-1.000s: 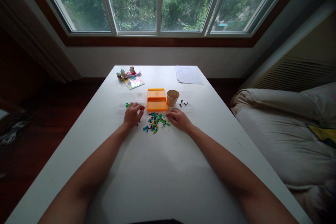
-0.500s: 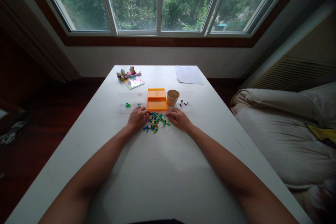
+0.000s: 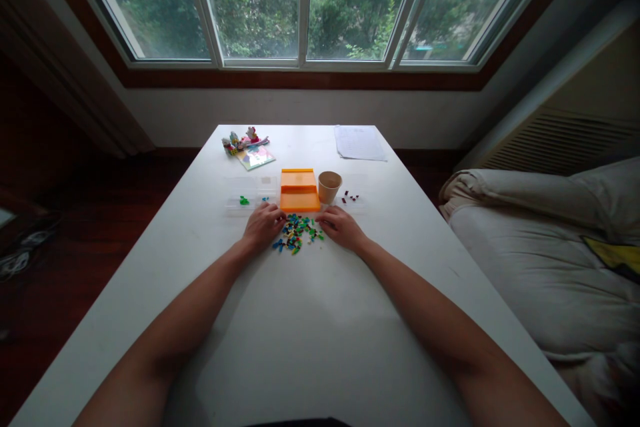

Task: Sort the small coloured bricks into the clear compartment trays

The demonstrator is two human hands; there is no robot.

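A loose pile of small building bricks (image 3: pixel 296 232), mostly green and blue with some yellow, red and dark ones, lies on the white table. My left hand (image 3: pixel 263 223) rests at the pile's left edge, its fingers curled together. From the right, my right hand (image 3: pixel 341 225) reaches the pile's edge with closed fingers. Whether either hand pinches a brick is too small to see. An orange open box (image 3: pixel 300 199) stands just behind the pile. Beside it is a brown paper cup (image 3: pixel 330 187).
Clear plastic trays flank the box; the left one (image 3: pixel 235 187) holds green and blue pieces, and small dark red pieces (image 3: pixel 351 197) lie at the right one. Farther back are toy figures (image 3: pixel 245 140), a colourful card (image 3: pixel 257 157) and paper sheets (image 3: pixel 361 143). A sofa (image 3: pixel 500 260) stands right.
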